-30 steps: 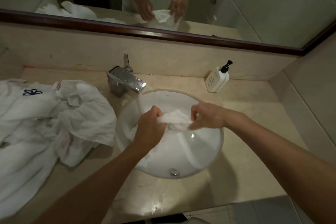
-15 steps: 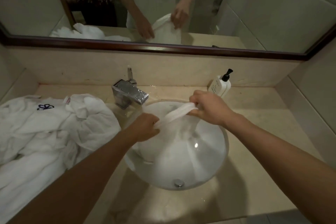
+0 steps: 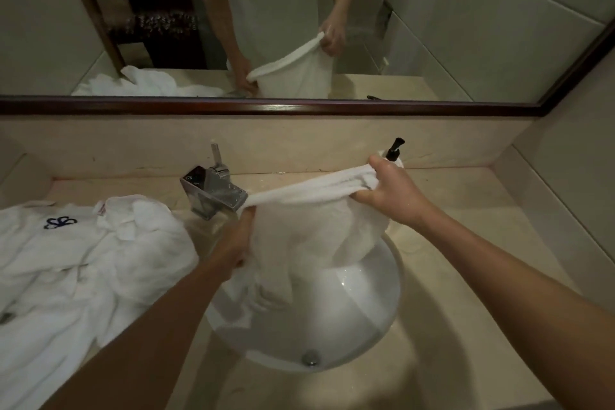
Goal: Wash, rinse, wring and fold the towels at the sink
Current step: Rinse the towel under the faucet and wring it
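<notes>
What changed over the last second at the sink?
The right hand lifted and pulled away from the left hand, stretching the bunched towel open above the basin. Both hands keep their grip; the towel pile on the counter is unchanged.

My left fingers (image 3: 248, 221) vanish behind the towel (image 3: 309, 226); my right hand (image 3: 389, 191) hides most of the soap bottle (image 3: 394, 150).

A white towel (image 3: 309, 210) is hanging stretched over the sink (image 3: 366, 303), its lower folds drooping into the bowl; more white towels (image 3: 83, 270) are lying heaped left.
</notes>
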Motion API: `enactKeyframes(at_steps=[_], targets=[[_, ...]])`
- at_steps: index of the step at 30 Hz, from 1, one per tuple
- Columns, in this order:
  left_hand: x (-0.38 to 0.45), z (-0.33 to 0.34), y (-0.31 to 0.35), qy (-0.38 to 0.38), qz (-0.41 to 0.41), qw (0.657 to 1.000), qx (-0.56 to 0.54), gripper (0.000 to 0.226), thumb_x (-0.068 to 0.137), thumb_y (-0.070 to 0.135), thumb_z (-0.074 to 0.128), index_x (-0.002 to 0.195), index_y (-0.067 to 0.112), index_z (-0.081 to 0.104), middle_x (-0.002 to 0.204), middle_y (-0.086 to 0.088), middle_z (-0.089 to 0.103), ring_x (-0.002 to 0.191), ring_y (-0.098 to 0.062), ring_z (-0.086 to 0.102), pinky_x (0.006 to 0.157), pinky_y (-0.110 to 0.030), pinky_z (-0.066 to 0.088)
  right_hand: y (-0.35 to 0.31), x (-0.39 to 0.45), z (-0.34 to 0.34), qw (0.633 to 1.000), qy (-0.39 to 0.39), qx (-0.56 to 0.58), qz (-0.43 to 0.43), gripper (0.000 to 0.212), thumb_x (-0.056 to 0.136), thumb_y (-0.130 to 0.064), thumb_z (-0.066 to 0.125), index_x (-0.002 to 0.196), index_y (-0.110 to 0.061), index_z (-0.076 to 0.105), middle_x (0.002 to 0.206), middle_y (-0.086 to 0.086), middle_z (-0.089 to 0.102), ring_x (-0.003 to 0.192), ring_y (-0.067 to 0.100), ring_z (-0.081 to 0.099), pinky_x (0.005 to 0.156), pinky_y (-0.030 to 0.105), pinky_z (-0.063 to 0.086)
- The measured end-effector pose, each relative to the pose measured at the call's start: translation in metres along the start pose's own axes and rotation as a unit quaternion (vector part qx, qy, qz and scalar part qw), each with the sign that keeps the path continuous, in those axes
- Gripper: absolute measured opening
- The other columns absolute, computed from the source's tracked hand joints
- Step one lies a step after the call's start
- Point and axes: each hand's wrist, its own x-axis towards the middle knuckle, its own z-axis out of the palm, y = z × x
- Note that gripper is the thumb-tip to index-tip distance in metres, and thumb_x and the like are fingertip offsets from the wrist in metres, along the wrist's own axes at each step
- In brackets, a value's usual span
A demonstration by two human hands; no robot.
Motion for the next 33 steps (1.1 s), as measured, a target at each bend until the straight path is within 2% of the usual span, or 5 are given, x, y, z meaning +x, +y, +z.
enactKeyframes(at_steps=[6, 12, 20, 28, 33], targets=[[-0.045, -0.009, 0.064, 0.045, 0.153, 0.981, 0.107, 0.029, 0.093, 0.043, 0.059, 0.080, 0.017, 0.062, 0.084, -0.002, 0.062, 0.070, -0.014, 0.055, 0.064, -0.029, 0.042, -0.021, 0.001, 0.008, 0.988, -0.054, 0.136, -0.042, 0.025, 0.083, -0.001, 0.068, 0.086, -0.002, 0.043, 0.080, 0.004, 0.046, 0.071, 0.013, 0.043, 0.063, 0.029, 0.037], [-0.087, 0.006, 0.129, 0.035, 0.342, 0.913, 0.219, 0.014, 0.086, 0.021, 0.058, 0.089, 0.011, 0.066, 0.079, -0.004, 0.062, 0.070, -0.016, 0.054, 0.059, -0.027, 0.041, -0.069, 0.002, 0.043, 0.909, -0.110, 0.400, -0.039, 0.034, 0.071, -0.004, 0.068, 0.097, 0.006, 0.049, 0.093, 0.015, 0.054, 0.087, 0.025, 0.052, 0.076, 0.040, 0.043], [-0.078, -0.007, 0.093, 0.103, 0.355, 0.929, 0.021, 0.043, 0.087, 0.038, 0.069, 0.123, 0.021, 0.053, 0.101, 0.007, 0.062, 0.089, -0.006, 0.064, 0.071, -0.023, 0.055, -0.089, 0.008, 0.059, 0.873, -0.040, 0.479, 0.078, 0.028, 0.080, -0.012, 0.064, 0.101, -0.007, 0.048, 0.100, 0.013, 0.056, 0.088, 0.029, 0.057, 0.070, 0.040, 0.050], [-0.026, 0.030, -0.016, -0.071, 0.235, 0.963, 0.111, 0.039, 0.071, 0.036, 0.087, 0.103, 0.026, 0.068, 0.095, 0.013, 0.073, 0.088, 0.003, 0.067, 0.083, -0.021, 0.051, -0.118, 0.015, 0.016, 0.648, -0.064, 0.745, 0.144, 0.056, 0.080, -0.004, 0.058, 0.135, -0.011, 0.053, 0.131, 0.026, 0.059, 0.111, 0.043, 0.065, 0.085, 0.054, 0.056], [-0.017, 0.021, -0.001, -0.091, 0.234, 0.964, 0.088, 0.026, 0.080, 0.007, 0.078, 0.084, 0.030, 0.066, 0.068, 0.019, 0.070, 0.065, 0.012, 0.063, 0.068, -0.023, 0.049, -0.096, 0.017, -0.005, 0.708, 0.027, 0.696, 0.117, 0.052, 0.078, 0.000, 0.059, 0.129, -0.004, 0.050, 0.119, 0.024, 0.062, 0.103, 0.040, 0.066, 0.080, 0.051, 0.057]])
